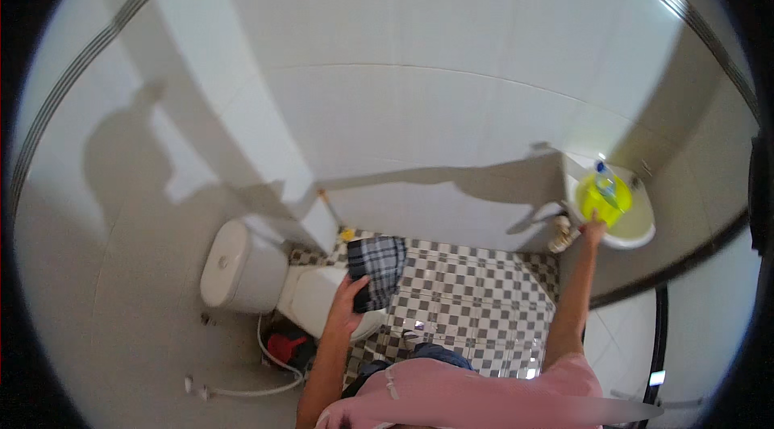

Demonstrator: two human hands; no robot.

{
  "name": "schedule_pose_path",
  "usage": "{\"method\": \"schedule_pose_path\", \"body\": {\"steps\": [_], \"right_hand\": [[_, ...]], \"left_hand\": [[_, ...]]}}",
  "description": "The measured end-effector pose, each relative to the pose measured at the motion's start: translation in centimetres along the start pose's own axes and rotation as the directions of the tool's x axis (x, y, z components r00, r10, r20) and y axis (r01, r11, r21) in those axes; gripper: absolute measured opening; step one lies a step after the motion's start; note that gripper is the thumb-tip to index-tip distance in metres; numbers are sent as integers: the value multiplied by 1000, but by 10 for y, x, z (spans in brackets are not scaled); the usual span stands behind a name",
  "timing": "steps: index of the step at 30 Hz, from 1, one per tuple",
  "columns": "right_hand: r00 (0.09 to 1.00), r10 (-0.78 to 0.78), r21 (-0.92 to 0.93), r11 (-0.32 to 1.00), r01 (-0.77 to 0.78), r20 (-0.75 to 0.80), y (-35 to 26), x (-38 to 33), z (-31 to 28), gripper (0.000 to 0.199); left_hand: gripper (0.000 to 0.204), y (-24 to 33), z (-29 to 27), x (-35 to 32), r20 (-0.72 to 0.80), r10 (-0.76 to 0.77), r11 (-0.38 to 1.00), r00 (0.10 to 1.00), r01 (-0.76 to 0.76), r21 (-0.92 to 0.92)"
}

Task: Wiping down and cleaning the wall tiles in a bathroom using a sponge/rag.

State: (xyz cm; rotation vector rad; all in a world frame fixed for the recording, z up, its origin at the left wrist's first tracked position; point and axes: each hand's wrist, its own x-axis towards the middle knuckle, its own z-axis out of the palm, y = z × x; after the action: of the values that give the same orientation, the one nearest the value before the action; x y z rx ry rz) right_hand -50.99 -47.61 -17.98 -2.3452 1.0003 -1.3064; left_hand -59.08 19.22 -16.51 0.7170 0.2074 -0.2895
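My left hand [347,304] is closed on a folded checked cloth [380,266] in black, grey and white, held out in front of me above the floor and the toilet's edge. Far to the right, my outstretched right hand [594,229] grips the near rim of a bright yellow-green bucket [595,205]; some of its fingers are hidden. The bucket sits in a white wall sink [638,227]. Inside the bucket stands a clear bottle with a blue top [604,181], leaning slightly.
At left is a white toilet, its tank [234,264] against the wall and its lid [318,296] down. A white hose [258,391] loops beside a red dipper [284,347]. A faucet [637,181] stands behind the sink. The floor [459,300] has checkered tiles.
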Motion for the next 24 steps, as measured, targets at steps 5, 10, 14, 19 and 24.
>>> {"method": "schedule_pose_path", "body": {"steps": [5, 10, 14, 19, 24], "right_hand": [[931, 135, 348, 901, -257, 338, 62, 58, 43, 50], [723, 577, 573, 466, -674, 381, 63, 58, 55, 63], [955, 289, 794, 564, -226, 67, 7, -44, 69, 66], [204, -677, 611, 440, -658, 707, -154, -300, 74, 46], [-289, -874, -394, 125, -910, 390, -310, -411, 14, 50]], "left_hand": [[37, -2, 16, -11, -27, 57, 998, 998, -58, -39], [43, -5, 33, -22, -125, 168, 985, 978, -171, -19], [37, -9, 59, -38, -175, 268, 961, 947, -275, -15], [37, -12, 52, -35, -142, 313, 949, 939, -315, 9], [41, -20, 39, -23, -65, 445, 896, 893, -444, 31]]}}
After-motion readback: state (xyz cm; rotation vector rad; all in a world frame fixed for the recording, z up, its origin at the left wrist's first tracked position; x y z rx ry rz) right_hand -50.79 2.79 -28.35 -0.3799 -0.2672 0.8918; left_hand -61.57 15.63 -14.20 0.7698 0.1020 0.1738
